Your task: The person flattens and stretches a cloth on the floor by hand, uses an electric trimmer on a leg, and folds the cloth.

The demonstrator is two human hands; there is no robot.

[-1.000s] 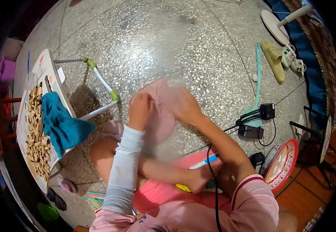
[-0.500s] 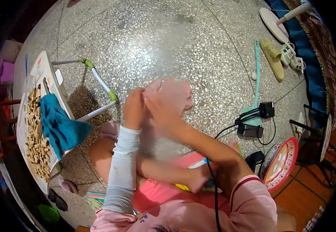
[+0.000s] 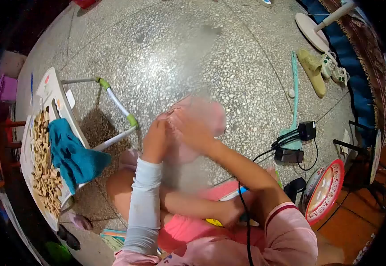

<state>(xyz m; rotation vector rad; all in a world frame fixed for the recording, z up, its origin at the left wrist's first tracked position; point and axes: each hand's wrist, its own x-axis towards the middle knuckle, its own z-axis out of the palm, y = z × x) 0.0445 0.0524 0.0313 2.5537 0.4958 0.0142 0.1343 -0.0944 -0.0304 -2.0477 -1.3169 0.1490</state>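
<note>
Cloth (image 3: 214,117): pink, creased, in front of the crossed legs (image 3: 188,204), above or on the speckled floor (image 3: 246,40); contact with the floor cannot be confirmed, the middle of the view being blurred.
Left hand (image 3: 155,141): on the near left side of the cloth, fingers bent over its edge; whether they grip or only rest there cannot be told.
Right hand (image 3: 197,134): laid across the cloth, fingers pointing toward the left hand, fingertips near it; grip cannot be determined.
Sleeve (image 3: 144,199): pale, wrinkled, covering the left forearm; right forearm bare.
Cable (image 3: 247,217): black, passing over the right arm.
Slipper (image 3: 129,157): pink, beside the left knee.
Table (image 3: 46,91): white, low, metal-legged, at left; bears many small tan pieces (image 3: 45,166).
Towel (image 3: 75,153): teal, draped over the table's edge, next to the pieces.
Adapter (image 3: 289,155): black, at right, with leads, against the head of a green swatter (image 3: 295,95).
Basin (image 3: 336,188): red-rimmed, patterned, tilted, right of the person.
Clog (image 3: 313,75): yellow-green, just beside a pair of sneakers (image 3: 328,66), at upper right.
</note>
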